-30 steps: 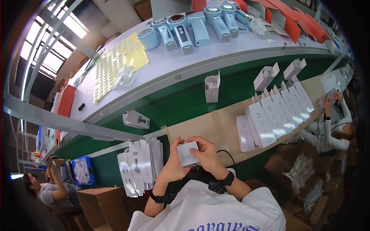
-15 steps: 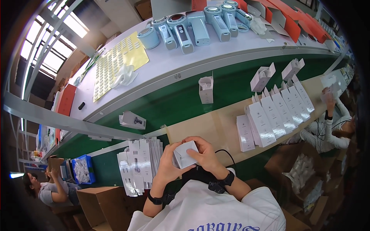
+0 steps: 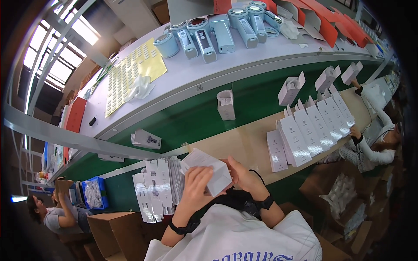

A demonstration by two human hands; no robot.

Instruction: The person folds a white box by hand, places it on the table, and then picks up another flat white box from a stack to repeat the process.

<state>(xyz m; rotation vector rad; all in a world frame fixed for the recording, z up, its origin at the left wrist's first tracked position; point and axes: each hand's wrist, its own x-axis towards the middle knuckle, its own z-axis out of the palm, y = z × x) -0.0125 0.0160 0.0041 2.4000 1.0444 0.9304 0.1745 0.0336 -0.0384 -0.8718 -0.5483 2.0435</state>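
A white carton (image 3: 208, 172) is tilted in front of my chest, its long side turned up. My left hand (image 3: 197, 185) grips it from the near left, fingers lying across its upper face. At the right end my right hand (image 3: 244, 175) is closed around the edge, some fingers hidden behind the carton. To the left stands a row of flattened white cartons (image 3: 157, 185), close beside my left forearm. Several filled white cartons (image 3: 300, 135) stand upright in a row on the tan work surface (image 3: 252, 143) to my right.
Open-topped cartons (image 3: 226, 105) move along the green belt (image 3: 191, 117) beyond my hands. Light blue handheld devices (image 3: 202, 43) and a yellow sticker sheet (image 3: 152, 65) lie on the raised white shelf. A co-worker (image 3: 379, 126) sits at right. Brown boxes (image 3: 117, 235) flank me below.
The carton in my hands has turned from end-up to lying tilted, its long side showing. My right hand has shifted right. Cartons on the belt moved slightly left; another appeared at far right.
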